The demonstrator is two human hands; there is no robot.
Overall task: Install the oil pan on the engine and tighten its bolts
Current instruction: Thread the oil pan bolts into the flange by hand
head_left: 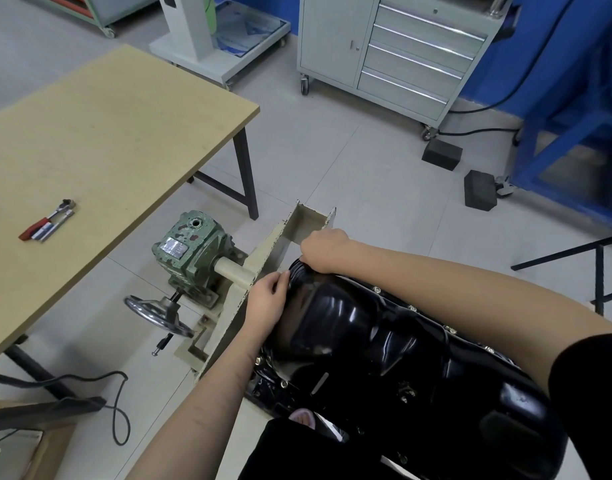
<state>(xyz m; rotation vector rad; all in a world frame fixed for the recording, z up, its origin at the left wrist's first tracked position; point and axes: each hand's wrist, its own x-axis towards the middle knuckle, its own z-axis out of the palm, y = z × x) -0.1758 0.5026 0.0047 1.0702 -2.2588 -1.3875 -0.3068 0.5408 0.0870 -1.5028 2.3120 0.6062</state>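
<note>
A glossy black oil pan [373, 334] lies on the engine, which hangs in a beige stand [263, 251]. Several bolts [377, 289] stand along the pan's right flange. My left hand [266, 303] grips the pan's far left edge, thumb on top. My right hand [323, 249] is curled over the far end of the pan, fingers bent down at the rim. What its fingertips hold is hidden.
A wooden table [100, 150] to the left carries a red-handled ratchet [48, 220] and sockets. A green gearbox [190, 247] with a handwheel [159, 315] sits beside the stand. A grey drawer cabinet [401, 53], two black blocks [479, 190] and a floor cable [117, 410] are around.
</note>
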